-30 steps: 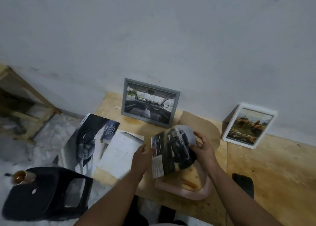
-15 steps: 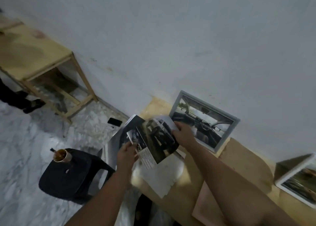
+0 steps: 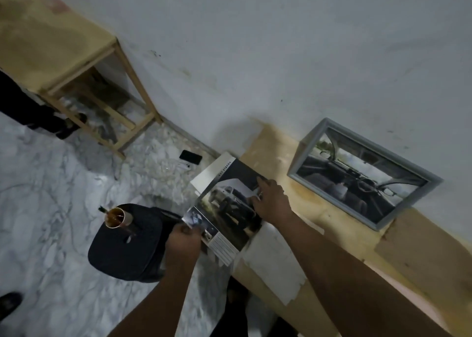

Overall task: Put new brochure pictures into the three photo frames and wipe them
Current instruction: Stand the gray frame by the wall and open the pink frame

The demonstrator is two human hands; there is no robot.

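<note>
A car brochure page with a dark car picture lies at the left end of the wooden table, on top of a larger open brochure. My left hand pinches the page's near left corner. My right hand presses on its far right side, fingers spread. A grey photo frame with a car-interior picture leans against the wall to the right. A white sheet lies under my right forearm. The other two frames are out of view.
A black plastic stool stands left of the table with a glass of brown drink on it. A phone lies on the marble floor by the wall. A wooden table stands at the far left.
The view has swung left, so the white frame and pink frame left the picture. Both hands carried the car page left and set it down on the open brochure.
</note>
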